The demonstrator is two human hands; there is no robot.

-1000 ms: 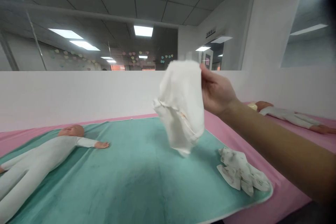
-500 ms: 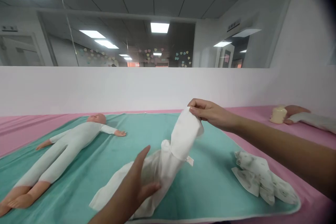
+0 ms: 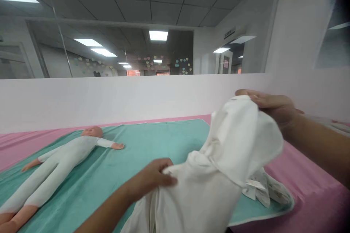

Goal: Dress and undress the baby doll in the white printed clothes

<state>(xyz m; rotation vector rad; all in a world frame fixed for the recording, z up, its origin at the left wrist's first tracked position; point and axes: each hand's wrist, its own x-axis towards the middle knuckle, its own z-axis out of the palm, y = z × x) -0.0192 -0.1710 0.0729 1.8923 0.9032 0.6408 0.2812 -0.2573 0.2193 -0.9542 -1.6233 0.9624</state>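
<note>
A white cloth garment (image 3: 207,174) hangs between my hands in the head view, close to the camera, with its lower part cut off by the frame. My left hand (image 3: 157,174) is closed on its left edge, thumb over the fabric. Higher up and to the right, my right hand (image 3: 270,107) grips the top edge; some of its fingers are hidden behind the cloth. A baby doll (image 3: 71,153) with a white body and bare hands and feet lies on its back at the left, apart from both hands.
A green sheet (image 3: 153,138) covers much of the pink surface (image 3: 303,174). A crumpled patterned cloth (image 3: 269,187) lies at the right, partly behind the garment. Beyond stands a low white wall (image 3: 123,102) with glass above it.
The garment has been raised and drawn right, toward the camera. My right hand moved right and slightly up. My left hand, previously spread, has closed on the fabric. The view has turned slightly right.
</note>
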